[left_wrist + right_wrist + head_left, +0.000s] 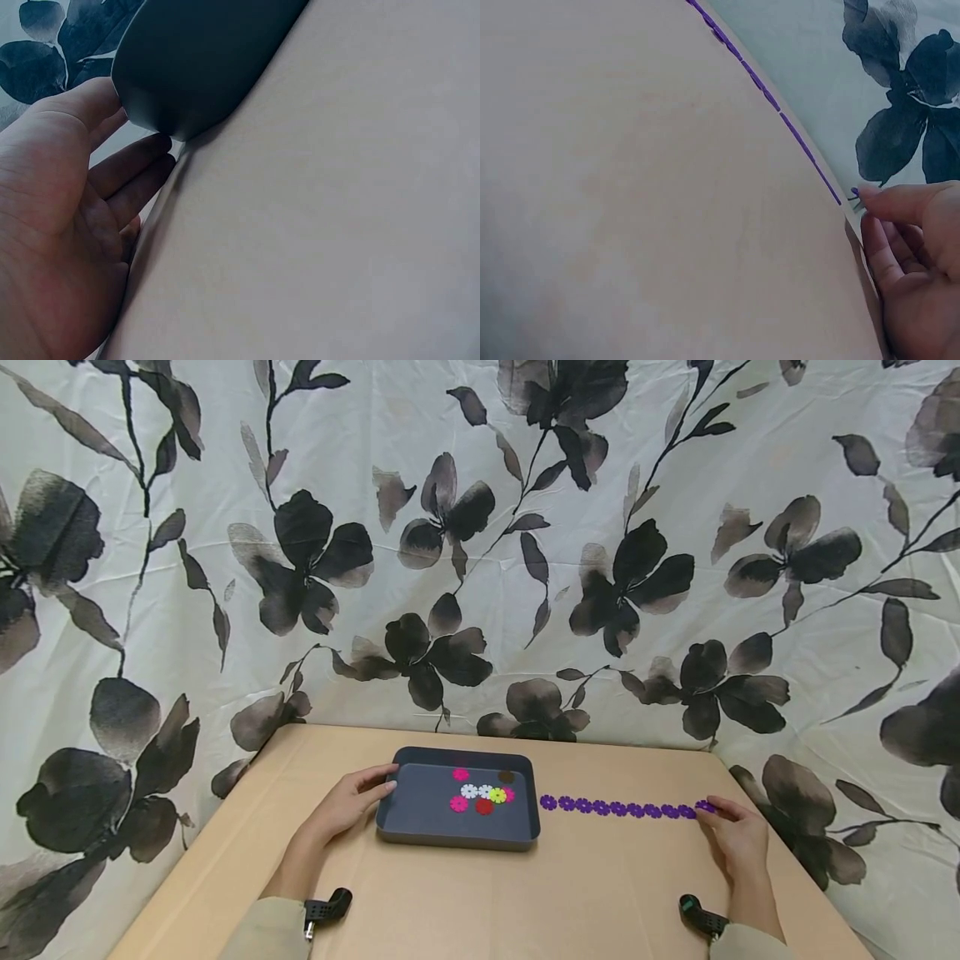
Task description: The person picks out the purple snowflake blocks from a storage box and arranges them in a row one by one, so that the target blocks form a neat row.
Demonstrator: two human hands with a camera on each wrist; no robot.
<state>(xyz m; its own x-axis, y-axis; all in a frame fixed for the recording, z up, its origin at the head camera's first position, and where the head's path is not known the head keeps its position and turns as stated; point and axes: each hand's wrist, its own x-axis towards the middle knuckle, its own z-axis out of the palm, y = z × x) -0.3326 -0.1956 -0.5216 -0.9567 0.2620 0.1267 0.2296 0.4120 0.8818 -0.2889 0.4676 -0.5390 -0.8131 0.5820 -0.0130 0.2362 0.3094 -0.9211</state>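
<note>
A dark grey tray (457,837) lies on the table with several flower-shaped discs in it: pink (458,804), white (469,791), yellow (497,795), red (484,807) and brown (506,777). At the tray's left side, my left hand (343,803) holds the edge, thumb on the rim and fingers by the lower corner in the left wrist view. A row of purple flower-shaped discs (617,809) stretches right from the tray. At its right end, my right hand (738,835) pinches a purple flower-shaped disc (855,192) between thumb and fingers, mostly hidden by them.
The light wooden-coloured table (480,902) extends in front of the tray and the row. Behind it hangs a white cloth (540,610) printed with dark flowers. A black wrist device (328,907) sits on each forearm.
</note>
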